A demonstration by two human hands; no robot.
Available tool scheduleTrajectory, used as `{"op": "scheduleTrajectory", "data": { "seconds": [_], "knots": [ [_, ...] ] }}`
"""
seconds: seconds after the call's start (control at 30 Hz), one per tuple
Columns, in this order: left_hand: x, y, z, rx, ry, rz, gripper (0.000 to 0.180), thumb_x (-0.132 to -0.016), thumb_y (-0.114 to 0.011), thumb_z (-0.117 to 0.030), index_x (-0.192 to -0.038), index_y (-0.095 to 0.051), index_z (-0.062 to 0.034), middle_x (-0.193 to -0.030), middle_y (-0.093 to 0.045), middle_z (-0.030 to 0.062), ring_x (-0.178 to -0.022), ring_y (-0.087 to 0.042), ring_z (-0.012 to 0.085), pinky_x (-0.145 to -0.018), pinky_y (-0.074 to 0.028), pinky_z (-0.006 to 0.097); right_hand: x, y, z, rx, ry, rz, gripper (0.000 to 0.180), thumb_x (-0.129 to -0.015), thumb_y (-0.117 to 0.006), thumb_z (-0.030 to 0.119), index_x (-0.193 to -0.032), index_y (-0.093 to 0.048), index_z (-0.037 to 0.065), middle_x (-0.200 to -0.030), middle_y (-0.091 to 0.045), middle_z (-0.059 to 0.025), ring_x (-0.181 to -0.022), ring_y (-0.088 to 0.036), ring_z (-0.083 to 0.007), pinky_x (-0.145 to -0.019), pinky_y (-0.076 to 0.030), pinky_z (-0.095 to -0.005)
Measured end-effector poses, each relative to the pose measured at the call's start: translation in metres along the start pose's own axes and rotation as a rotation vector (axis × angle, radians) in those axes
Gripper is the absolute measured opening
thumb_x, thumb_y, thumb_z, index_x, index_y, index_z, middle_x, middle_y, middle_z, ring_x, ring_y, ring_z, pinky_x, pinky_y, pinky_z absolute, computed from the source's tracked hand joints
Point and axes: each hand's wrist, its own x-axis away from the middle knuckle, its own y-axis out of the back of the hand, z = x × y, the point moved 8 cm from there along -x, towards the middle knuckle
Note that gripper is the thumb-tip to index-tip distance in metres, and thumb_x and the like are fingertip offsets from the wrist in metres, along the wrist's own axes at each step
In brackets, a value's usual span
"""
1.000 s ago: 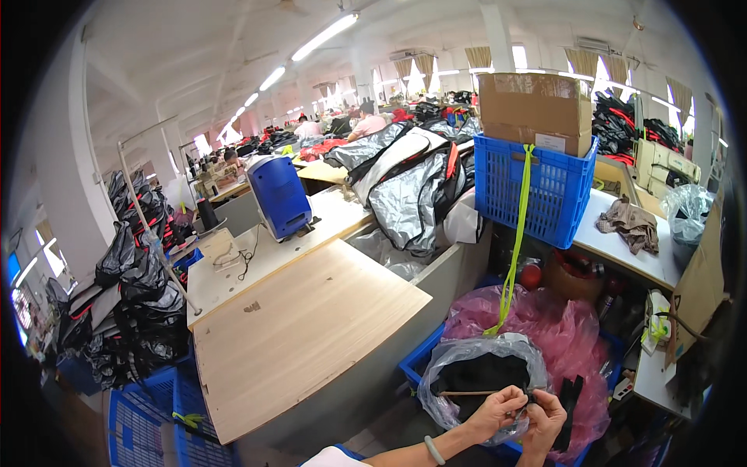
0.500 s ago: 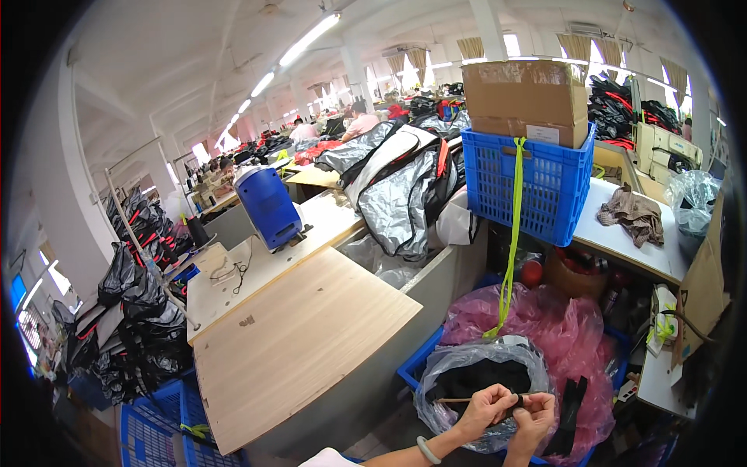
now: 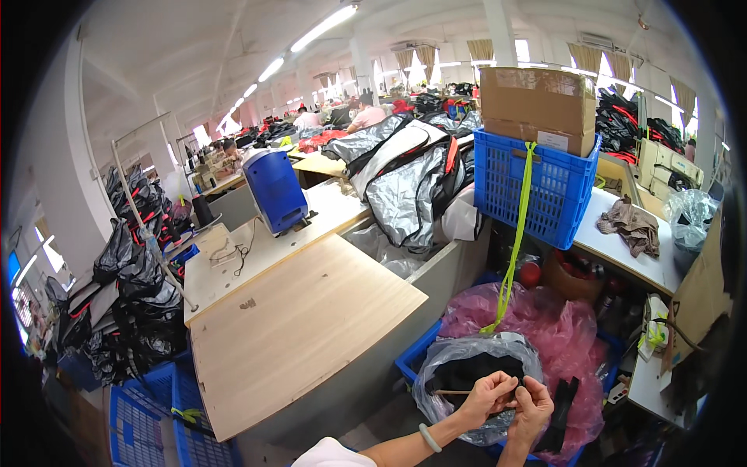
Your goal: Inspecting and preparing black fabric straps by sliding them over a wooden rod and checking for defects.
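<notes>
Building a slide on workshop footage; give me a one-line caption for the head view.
Both hands, left hand and right hand, pinch a thin stick over a bag of black fabric.

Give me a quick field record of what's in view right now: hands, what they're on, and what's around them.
left hand: pinching a thin stick
right hand: fingers on a small black piece
thin stick: points left from the left hand
below hands: grey plastic bag of black fabric
beside it: pink plastic bag
left: bare wooden table
behind: blue crate bearing a cardboard box
</notes>
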Motion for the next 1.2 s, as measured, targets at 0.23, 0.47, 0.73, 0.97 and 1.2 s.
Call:
{"op": "scheduleTrajectory", "data": {
  "seconds": [0.23, 0.47, 0.73, 0.97, 1.2],
  "knots": [
    [0.014, -0.017, -0.001, -0.004, 0.014, 0.054, 0.015, -0.089, -0.060, -0.018, -0.078, -0.054, -0.0105, -0.063, -0.048, -0.0056, -0.048, -0.040, 0.0011, -0.040, -0.029, 0.017, 0.018, -0.009, -0.008, -0.541, -0.309, 0.395, 0.044, -0.073, -0.053, -0.004, -0.117, -0.049, -0.009, -0.054, -0.040, 0.0044, -0.033, -0.029, -0.0012, -0.031, -0.023, -0.0189],
    [0.025, -0.010, -0.015, -0.076, -0.085, 0.041, 0.013, -0.087, -0.060, -0.009, -0.096, -0.054, -0.0012, -0.077, -0.060, 0.0063, -0.057, -0.057, 0.0114, -0.050, -0.047, 0.022, 0.028, 0.004, 0.013, -0.059, -0.278, 0.225, 0.033, -0.076, -0.065, 0.000, -0.109, -0.058, -0.001, -0.075, -0.055, -0.0003, -0.047, -0.043, -0.0031, -0.040, -0.031, -0.0175],
    [0.038, -0.011, 0.013, -0.515, -0.148, 0.137, 0.016, -0.090, -0.054, -0.005, -0.099, -0.061, 0.0072, -0.083, -0.065, 0.0112, -0.070, -0.066, 0.0160, -0.056, -0.053, 0.024, 0.045, 0.058, -0.011, -0.129, -0.276, 0.056, 0.034, -0.072, -0.069, -0.005, -0.105, -0.061, -0.001, -0.070, -0.055, 0.0012, -0.046, -0.042, -0.0016, -0.041, -0.032, -0.0159],
    [0.041, -0.005, 0.024, -0.808, -0.166, -0.072, 0.013, -0.089, -0.055, -0.010, -0.090, -0.062, 0.0007, -0.059, -0.052, 0.0028, -0.046, -0.050, 0.0083, -0.041, -0.041, 0.021, 0.062, 0.044, 0.018, -0.156, -0.318, 0.099, 0.031, -0.073, -0.062, -0.009, -0.102, -0.059, 0.000, -0.077, -0.059, -0.0031, -0.059, -0.053, -0.0048, -0.046, -0.038, -0.0180],
    [0.037, -0.005, 0.040, -0.700, -0.153, 0.104, 0.021, -0.090, -0.057, -0.009, -0.105, -0.061, 0.0058, -0.085, -0.065, 0.0102, -0.068, -0.060, 0.0130, -0.060, -0.049, 0.023, 0.051, 0.075, 0.001, 0.108, -0.142, 0.148, 0.024, -0.079, -0.067, 0.007, -0.101, -0.059, 0.001, -0.079, -0.061, -0.0007, -0.057, -0.049, -0.0018, -0.049, -0.035, -0.0156]
  ]
}}
